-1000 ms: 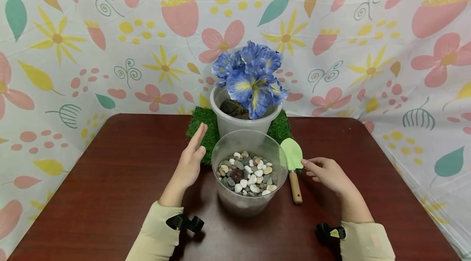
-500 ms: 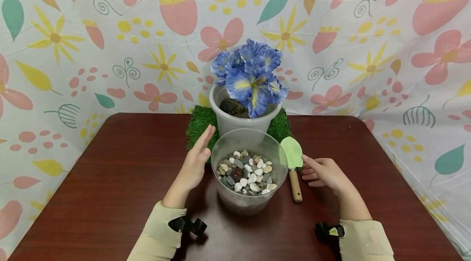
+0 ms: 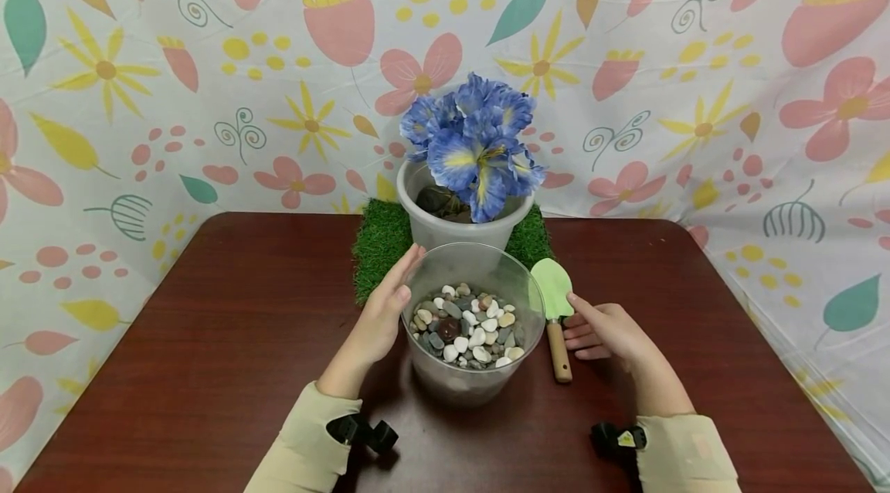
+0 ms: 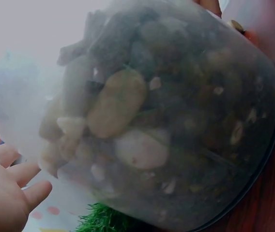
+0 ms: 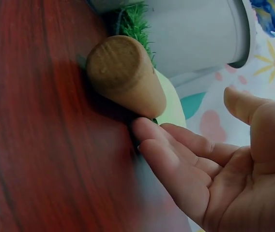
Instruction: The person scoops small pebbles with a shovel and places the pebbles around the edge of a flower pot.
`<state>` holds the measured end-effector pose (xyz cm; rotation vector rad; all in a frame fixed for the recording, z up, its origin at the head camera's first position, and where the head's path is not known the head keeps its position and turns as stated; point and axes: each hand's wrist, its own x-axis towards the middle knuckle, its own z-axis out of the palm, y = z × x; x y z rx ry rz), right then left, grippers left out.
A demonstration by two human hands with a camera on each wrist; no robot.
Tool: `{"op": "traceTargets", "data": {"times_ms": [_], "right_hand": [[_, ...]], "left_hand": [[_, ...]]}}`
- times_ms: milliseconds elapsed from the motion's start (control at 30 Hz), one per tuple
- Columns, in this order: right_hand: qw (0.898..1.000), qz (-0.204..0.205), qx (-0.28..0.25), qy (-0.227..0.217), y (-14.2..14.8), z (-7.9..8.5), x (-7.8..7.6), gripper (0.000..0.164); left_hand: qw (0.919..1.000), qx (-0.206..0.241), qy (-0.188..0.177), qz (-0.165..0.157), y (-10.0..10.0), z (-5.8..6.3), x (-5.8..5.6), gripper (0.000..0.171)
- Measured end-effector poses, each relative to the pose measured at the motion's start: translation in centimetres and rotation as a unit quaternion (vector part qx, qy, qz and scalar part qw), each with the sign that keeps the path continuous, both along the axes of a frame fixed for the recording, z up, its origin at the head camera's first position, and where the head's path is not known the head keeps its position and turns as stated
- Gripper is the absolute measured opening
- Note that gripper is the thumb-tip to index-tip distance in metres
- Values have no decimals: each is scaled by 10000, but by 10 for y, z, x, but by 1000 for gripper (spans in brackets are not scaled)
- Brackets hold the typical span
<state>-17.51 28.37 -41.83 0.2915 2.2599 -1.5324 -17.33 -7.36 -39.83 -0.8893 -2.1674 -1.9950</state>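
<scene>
A clear plastic pot [image 3: 455, 394] stands upright on the table, partly filled with white, grey and tan pebbles [image 3: 480, 337]. My left hand [image 3: 378, 325] is at the pot's left side, fingers straight and fingertips right at the rim. In the left wrist view the pebbles show through the cloudy wall, beside my spread fingers. On the pot's right lies a garden trowel [image 3: 553, 288] with a pale green blade and a wooden handle [image 5: 123, 72]. My right hand [image 3: 612, 340] is just right of it, fingers extended towards the handle and holding nothing.
Behind the clear pot stands a white flowerpot [image 3: 452, 236] with blue flowers [image 3: 480, 153], on a mat of artificial grass [image 3: 378, 253]. A floral cloth [image 3: 278, 114] hangs at the back of the dark red table [image 3: 208, 369].
My left hand has moved right, up to the clear pot's rim. My right hand has shifted slightly, its lower fingers straightening beside the trowel. The pot and trowel have stayed in place.
</scene>
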Motion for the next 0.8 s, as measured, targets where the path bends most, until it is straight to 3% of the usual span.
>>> {"op": "traceTargets", "data": {"times_ms": [200,333,800], "right_hand": [[9998,-99,-99,-140,-2,-2,-1,82],[9999,-90,4,-72,-4,-5,-1,75],[9914,171,1172,549,-19,-12,3,36]], "left_hand": [[10000,-43,5,9,4,-1,2,70],[9998,164,-64,-95,6,-1,3,64],[9957,739,-319,-448,10,0,4,61]]}}
